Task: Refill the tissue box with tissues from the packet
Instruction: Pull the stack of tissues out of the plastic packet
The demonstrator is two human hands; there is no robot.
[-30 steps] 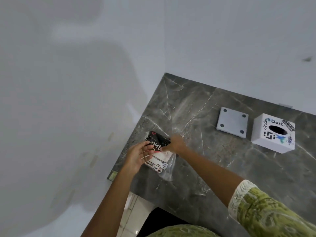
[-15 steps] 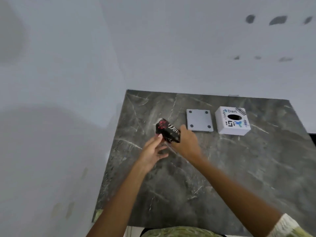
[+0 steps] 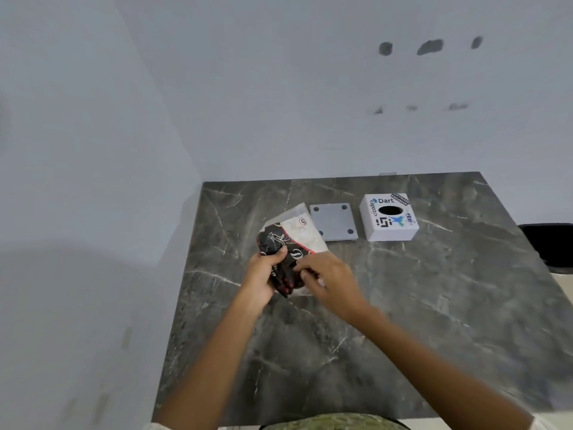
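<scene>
A black, red and white plastic tissue packet (image 3: 296, 240) is held above the dark marble table (image 3: 403, 321). My left hand (image 3: 263, 274) grips its black lower end from the left. My right hand (image 3: 328, 280) pinches the same end from the right. The packet's pale upper part points toward the back of the table. The white cube tissue box (image 3: 389, 217), covered in stickers, stands at the back right with its oval slot facing up. Its flat grey base plate (image 3: 334, 221) lies beside it on the left, apart from the box.
White walls close the table in at the back and left. A dark object (image 3: 552, 246) sits past the table's right edge. The table's front edge lies close to my body.
The packet has come up off the table's left edge toward the middle. Both hands now hold its lower end. The camera has swung up and right.
</scene>
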